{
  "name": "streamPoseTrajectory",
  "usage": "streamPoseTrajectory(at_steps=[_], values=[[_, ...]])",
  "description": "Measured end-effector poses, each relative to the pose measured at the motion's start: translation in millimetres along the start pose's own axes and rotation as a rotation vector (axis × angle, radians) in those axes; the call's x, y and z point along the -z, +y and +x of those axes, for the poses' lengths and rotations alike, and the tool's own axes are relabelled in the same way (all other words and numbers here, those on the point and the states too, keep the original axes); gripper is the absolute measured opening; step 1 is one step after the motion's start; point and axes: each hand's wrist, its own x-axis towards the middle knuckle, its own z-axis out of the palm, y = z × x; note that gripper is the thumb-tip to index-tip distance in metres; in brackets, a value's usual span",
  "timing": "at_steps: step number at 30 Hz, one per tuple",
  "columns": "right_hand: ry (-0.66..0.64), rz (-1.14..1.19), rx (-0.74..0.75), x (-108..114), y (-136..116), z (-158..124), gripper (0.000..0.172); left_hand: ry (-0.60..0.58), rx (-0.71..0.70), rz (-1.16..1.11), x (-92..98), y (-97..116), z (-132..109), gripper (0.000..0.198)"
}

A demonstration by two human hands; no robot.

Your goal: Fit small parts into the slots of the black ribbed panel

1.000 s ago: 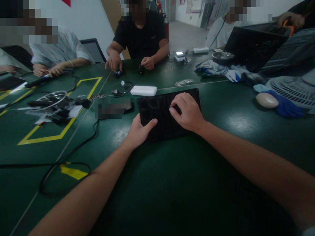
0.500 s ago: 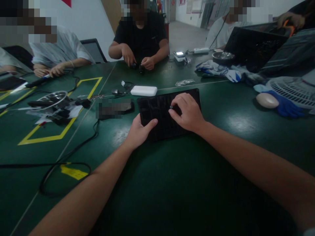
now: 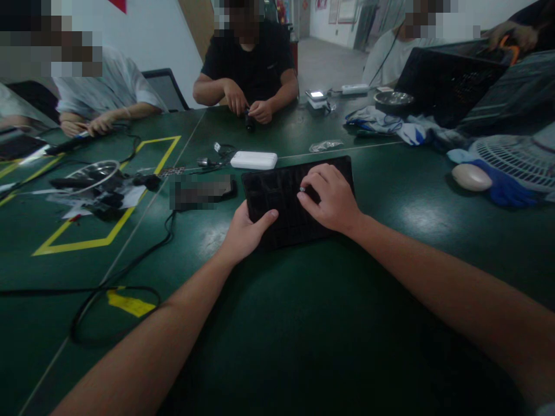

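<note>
A flat black rectangular case (image 3: 286, 222), its surface marked in blocks like crocodile leather, lies tilted before me on the green table. At its left edge, my left hand (image 3: 248, 232) grips it, thumb on top and fingers hidden beneath. Over its right half, my right hand (image 3: 330, 199) is closed in a pinch, with the thumb and forefinger on a small shiny metal piece (image 3: 302, 189). Whether that piece is fixed to the case I cannot tell.
Beyond the case lie a white power bank (image 3: 254, 160) and a dark device (image 3: 203, 192) with a cable. A metal bowl (image 3: 97, 173) among loose parts stands left. Blue gloves (image 3: 515, 188), a beige mouse-shaped object (image 3: 472, 177) and a fan grille (image 3: 511, 159) lie right. Several people sit around.
My hands and the case stay almost still; the metal piece catches more light now. Across the table, a co-worker's hands have come closer together over a small black object.
</note>
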Motion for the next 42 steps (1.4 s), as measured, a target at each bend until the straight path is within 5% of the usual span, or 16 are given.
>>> streamPoseTrajectory(at_steps=[42], values=[[0.008, 0.024, 0.002, -1.1, 0.4, 0.5, 0.007, 0.002, 0.003, -0.028, 1.0, -0.6, 0.0, 0.055]])
